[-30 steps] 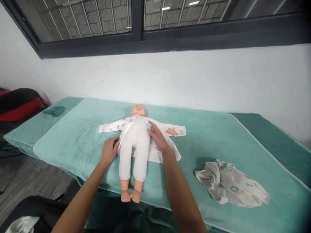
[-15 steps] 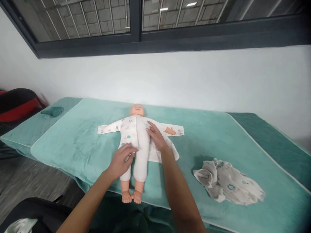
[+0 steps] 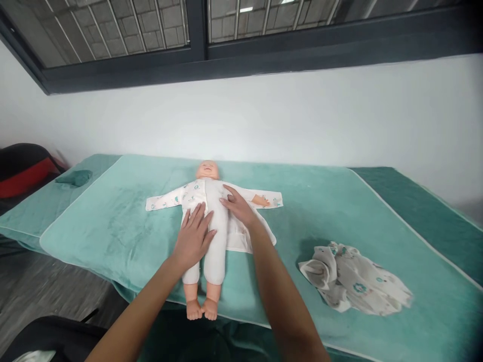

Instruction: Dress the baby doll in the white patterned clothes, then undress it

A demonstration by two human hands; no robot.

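Note:
A baby doll (image 3: 216, 251) with a white cloth body lies on its back, its feet toward me. Under and partly over it is a white printed baby shirt (image 3: 194, 188). The shirt's left-hand front panel covers that side of the doll's chest, while the right-hand panel is spread out on the bed. My left hand (image 3: 194, 236) rests flat on the folded-over panel, fingers spread. On the other side of the chest lies my right hand (image 3: 237, 205), its fingers extended over the doll's body and nothing visible in them. A doll's hand shows on the right-hand sleeve.
A crumpled printed garment (image 3: 358, 281) lies on the green bed cover (image 3: 124, 221) at right. A white wall and a dark window frame (image 3: 196, 55) stand behind the bed. Black and red chair (image 3: 26, 173) parts show at far left, with a black seat (image 3: 49, 339) at lower left.
My left hand moved from beside the doll across its body, bringing the shirt's left-hand panel over the chest, then flattened on it. My right hand stayed on the chest. The view shifted slightly.

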